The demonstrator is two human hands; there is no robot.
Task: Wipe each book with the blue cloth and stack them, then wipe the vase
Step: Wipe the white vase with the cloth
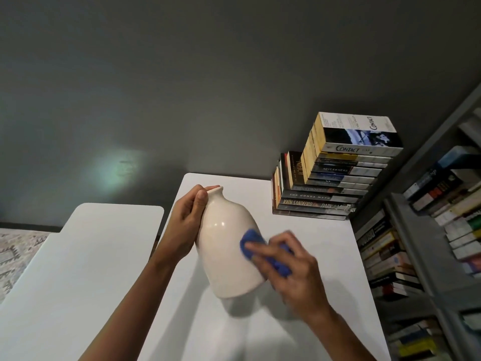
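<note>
side table (78, 256): white, at 9 o'clock of the vase, just beside the main table.
left hand (187, 225): fingers and thumb curled round the vase's neck, holding it tilted.
vase (223, 256): cream, over the middle of the white table (325, 269), mouth leaning toward 11 o'clock; can't tell if its base touches the top.
blue cloth (252, 242): bunched, pressed on the vase's 3 o'clock side.
right hand (294, 269): fingers curled over the cloth, gripping it against the vase.
book stack (338, 183): at 1 o'clock, far corner, 1 flat pile; a few books upright at its left.
bookshelf (421, 243): at 3 o'clock, crammed.
progress: i'd say the stacking looks done and the vase wipe is under way; most of its surface is left, perhaps the upright books too.
</note>
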